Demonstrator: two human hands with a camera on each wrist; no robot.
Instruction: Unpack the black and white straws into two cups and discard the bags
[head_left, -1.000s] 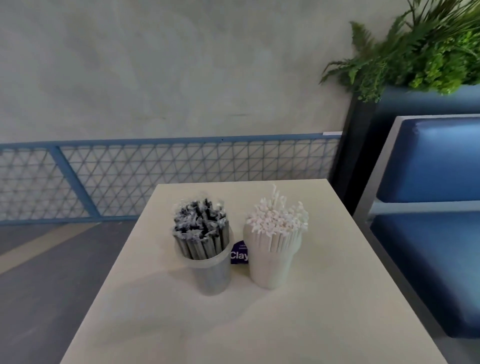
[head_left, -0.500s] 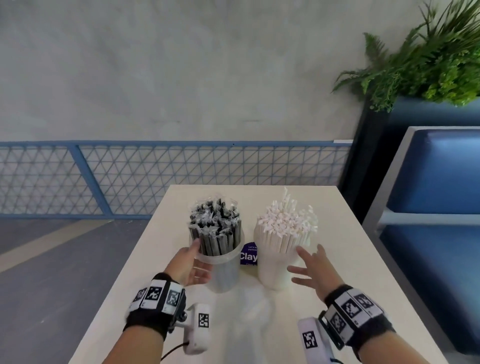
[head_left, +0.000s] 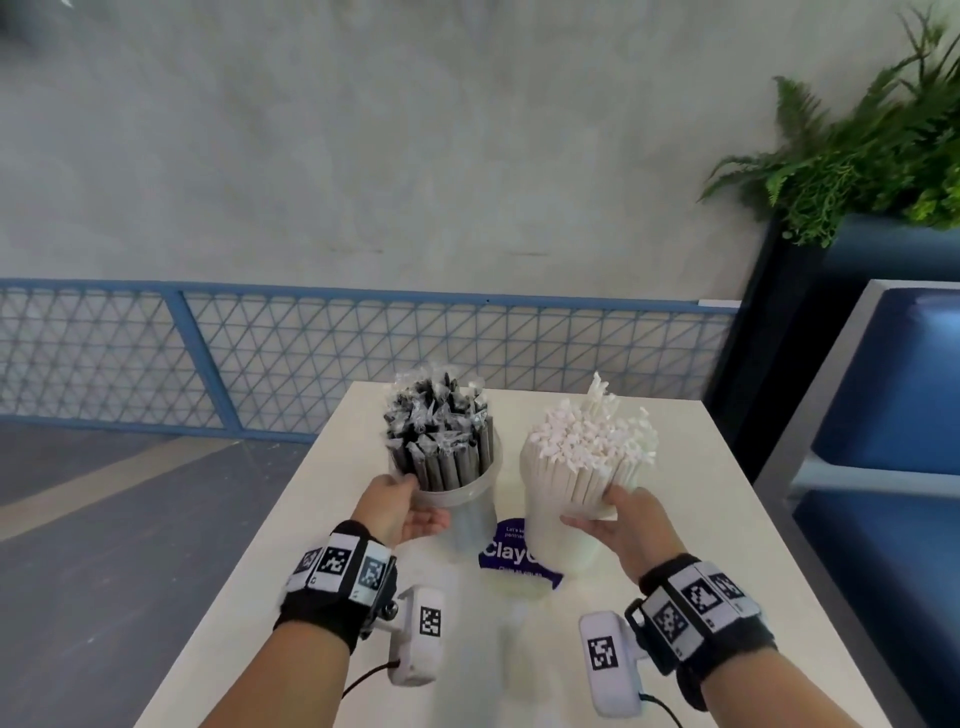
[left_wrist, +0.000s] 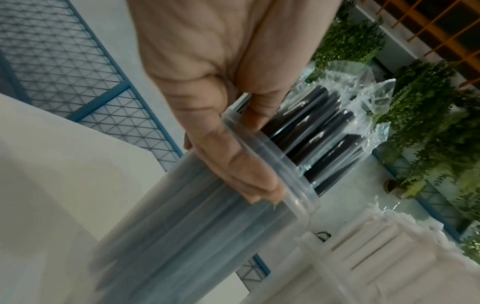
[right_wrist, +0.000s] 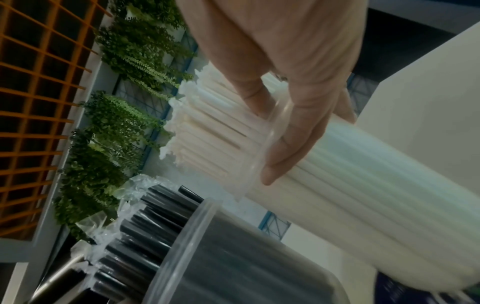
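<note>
Two clear cups stand side by side on the pale table (head_left: 691, 545). The left cup (head_left: 470, 514) holds black straws (head_left: 439, 436) with clear wrapping at their tops. The right cup (head_left: 558, 545) is packed with white straws (head_left: 587, 452). My left hand (head_left: 415, 499) grips the left cup at its rim; in the left wrist view the thumb (left_wrist: 244, 179) lies on the cup wall (left_wrist: 194, 226) below the black straws (left_wrist: 319, 139). My right hand (head_left: 602, 506) grips the right cup at its rim, its fingers (right_wrist: 285, 148) across the rim and the white straws (right_wrist: 207, 131).
A blue "Clay" sticker (head_left: 511, 553) lies on the table between the cups. A blue bench (head_left: 883, 441) stands close on the right, with a planter of ferns (head_left: 872, 145) behind it. A blue mesh railing (head_left: 260, 358) runs behind the table; grey floor lies to the left.
One second ago no hands were in view. Both hands came in from below, reached the cups, and now each grips a cup at its rim.
</note>
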